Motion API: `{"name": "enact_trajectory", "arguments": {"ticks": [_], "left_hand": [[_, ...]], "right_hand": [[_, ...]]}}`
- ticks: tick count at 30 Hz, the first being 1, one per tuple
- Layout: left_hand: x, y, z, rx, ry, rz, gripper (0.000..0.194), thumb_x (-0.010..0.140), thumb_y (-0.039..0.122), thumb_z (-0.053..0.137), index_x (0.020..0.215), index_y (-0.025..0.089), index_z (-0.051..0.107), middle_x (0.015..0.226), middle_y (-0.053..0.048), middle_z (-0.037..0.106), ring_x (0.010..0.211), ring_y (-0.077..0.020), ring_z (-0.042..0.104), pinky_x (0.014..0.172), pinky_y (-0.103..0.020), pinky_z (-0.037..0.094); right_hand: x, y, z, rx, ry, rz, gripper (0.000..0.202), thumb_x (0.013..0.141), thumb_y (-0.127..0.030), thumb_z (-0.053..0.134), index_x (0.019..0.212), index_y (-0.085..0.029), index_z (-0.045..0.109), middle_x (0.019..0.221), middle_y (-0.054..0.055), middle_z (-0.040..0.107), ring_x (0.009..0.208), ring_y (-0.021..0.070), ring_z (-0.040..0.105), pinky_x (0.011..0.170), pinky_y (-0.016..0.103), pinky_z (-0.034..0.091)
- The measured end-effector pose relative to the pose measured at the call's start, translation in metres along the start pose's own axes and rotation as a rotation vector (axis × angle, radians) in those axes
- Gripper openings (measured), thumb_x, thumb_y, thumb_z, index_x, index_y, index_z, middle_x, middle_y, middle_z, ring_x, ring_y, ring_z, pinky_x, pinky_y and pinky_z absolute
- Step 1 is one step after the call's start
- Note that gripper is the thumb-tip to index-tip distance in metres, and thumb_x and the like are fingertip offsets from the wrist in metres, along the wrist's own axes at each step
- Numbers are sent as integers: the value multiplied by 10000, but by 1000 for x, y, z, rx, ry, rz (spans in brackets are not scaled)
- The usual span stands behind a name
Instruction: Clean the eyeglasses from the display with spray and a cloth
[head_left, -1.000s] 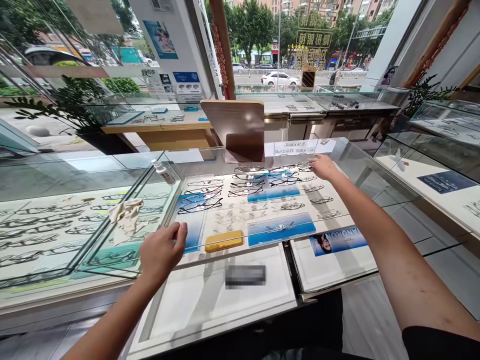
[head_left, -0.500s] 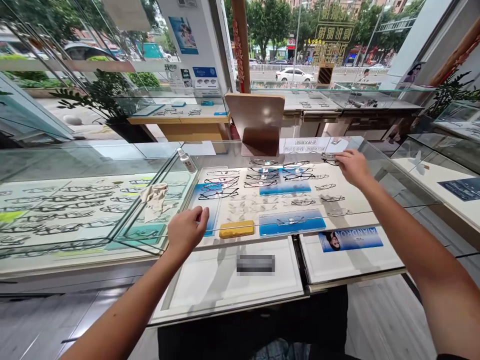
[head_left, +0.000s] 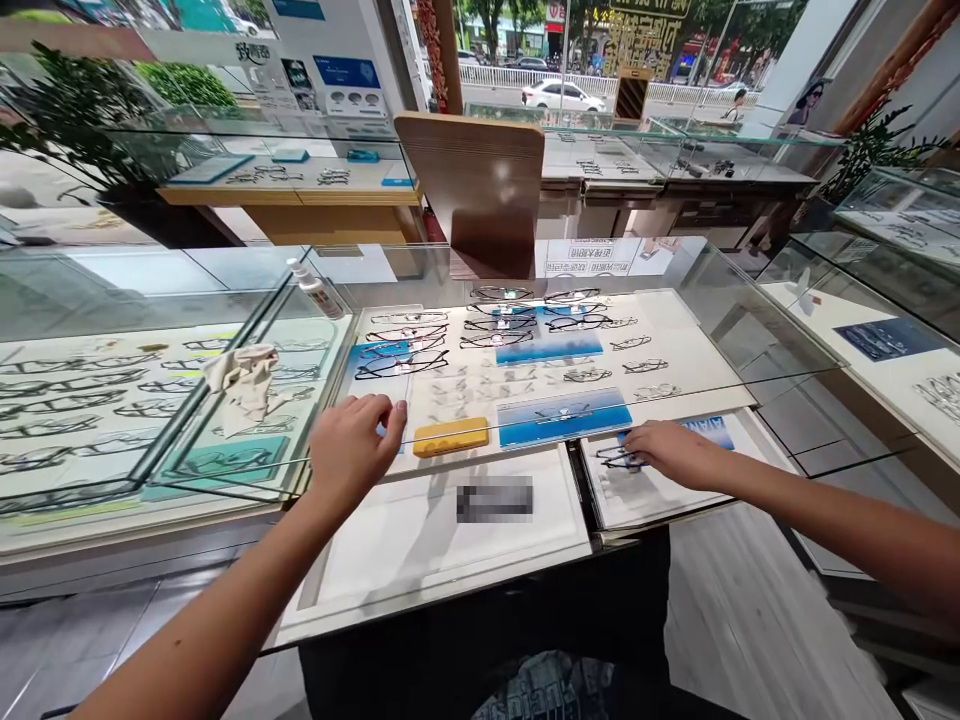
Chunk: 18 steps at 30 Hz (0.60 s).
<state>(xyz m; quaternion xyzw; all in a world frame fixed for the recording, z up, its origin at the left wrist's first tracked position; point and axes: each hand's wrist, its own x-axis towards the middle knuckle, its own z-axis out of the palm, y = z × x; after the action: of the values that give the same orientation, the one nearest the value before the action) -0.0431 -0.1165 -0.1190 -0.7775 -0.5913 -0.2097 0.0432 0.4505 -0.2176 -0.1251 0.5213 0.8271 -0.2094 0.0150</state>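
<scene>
from where i stand, with twelve o'clock straight ahead of the wearer, the slim dark-rimmed pair of glasses (head_left: 619,457) is at the fingertips of the right hand (head_left: 671,452), on its nine o'clock side. its rims are thin and its lenses look clear. it sits over the shallow white right-hand drawer (head_left: 637,505), just on the wearer's side of the glass-topped display case (head_left: 705,350); whether it touches the drawer's bottom, i can't tell.

the right hand pinches the glasses, knuckles up. its fingers cover one end of the frame, so the arms and that far lens are hard to make out. the same hand and wrist hide part of a blue lettered card (head_left: 709,432) in the drawer.

the left hand (head_left: 356,440) is loosely curled by the front glass edge, thumb up, its palm out of my sight. at its three o'clock lies a yellow oblong case (head_left: 451,437), and further along that way a blue rectangular display card (head_left: 565,416) bearing a pale frame. towards ten is a crumpled beige cloth (head_left: 244,380); between eleven and twelve, a small white spray bottle (head_left: 315,290), its label too small to read. a pixelated grey patch (head_left: 495,499) masks something on the white left-hand drawer (head_left: 375,560).
</scene>
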Motion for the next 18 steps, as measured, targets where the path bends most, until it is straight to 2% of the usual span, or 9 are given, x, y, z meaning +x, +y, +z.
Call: {"name": "enact_trajectory", "arguments": {"ticks": [2, 5, 8, 13, 16, 18], "left_hand": [[0, -2, 2, 14, 17, 17, 406, 1079, 451, 385, 717, 268, 360, 684, -48, 570, 736, -258, 496, 737, -398, 309], [0, -4, 4, 34, 30, 29, 406, 1086, 444, 386, 723, 267, 356, 693, -49, 572, 741, -261, 501, 732, -403, 304], [-1, -5, 5, 49, 35, 26, 403, 1091, 434, 385, 727, 265, 351, 702, -53, 579, 751, -265, 509, 722, -403, 293], [-3, -8, 8, 86, 55, 33, 387, 1083, 421, 392, 732, 261, 362, 702, -54, 589, 746, -265, 514, 709, -400, 289], [-3, -8, 8, 108, 72, 51, 374, 1080, 403, 398, 736, 257, 383, 700, -50, 590, 741, -258, 518, 697, -394, 295], [-3, -8, 6, 120, 74, 59, 371, 1079, 392, 410, 735, 253, 403, 698, -44, 591, 734, -250, 521, 691, -387, 301]], "right_hand": [[18, 15, 21, -95, 64, 27, 298, 972, -222, 653, 1180, -242, 865, 1225, 124, 852, 1178, 342, 768, 1053, 464, 584], [53, 39, 35, -198, 187, 111, 350, 931, -161, 662, 1227, -221, 839, 1299, 126, 833, 1254, 341, 730, 1098, 451, 561], [90, 60, 36, -243, 244, 172, 431, 987, -123, 540, 1310, -239, 802, 1511, 92, 740, 1413, 353, 634, 1185, 484, 507], [146, 86, 34, -287, 314, 234, 534, 1053, -119, 376, 1431, -214, 740, 1659, 74, 620, 1568, 377, 483, 1267, 525, 412], [179, 100, 34, -291, 354, 254, 530, 1061, -124, 390, 1489, -188, 696, 1721, 99, 545, 1602, 380, 436, 1319, 539, 341], [202, 109, 32, -285, 376, 272, 480, 1070, -152, 453, 1487, -178, 689, 1705, 148, 554, 1585, 387, 457, 1330, 564, 325]]}}
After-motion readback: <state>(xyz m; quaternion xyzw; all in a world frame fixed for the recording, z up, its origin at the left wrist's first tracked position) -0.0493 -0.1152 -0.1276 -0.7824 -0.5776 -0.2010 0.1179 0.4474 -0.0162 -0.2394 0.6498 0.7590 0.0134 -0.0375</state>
